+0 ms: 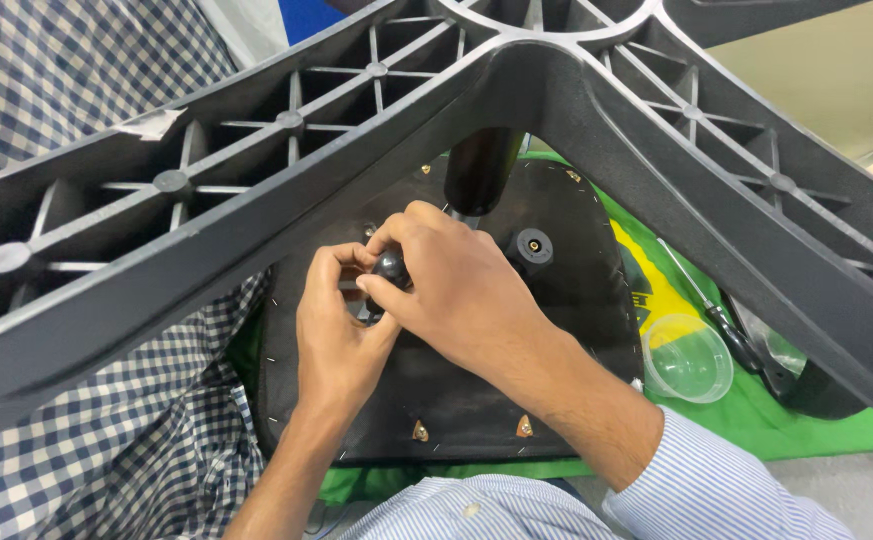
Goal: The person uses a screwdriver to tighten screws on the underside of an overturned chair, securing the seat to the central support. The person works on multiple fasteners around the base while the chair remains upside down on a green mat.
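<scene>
Pinching the small black knob [390,265] between my left hand [341,330] and right hand [456,290], both closed on it just above the seat underside [556,330], I judge it could slip, since the chair base [256,190] overhead crowds my grip.

Not much for you here in the way of packaging: just a small clear plastic cup [689,357], round and empty, sitting on the green cloth [756,415] to your right. Beside it the cloth carries a yellow printed patch [656,290] with dark markings, partly hidden. No screens or signs that you can see.
</scene>
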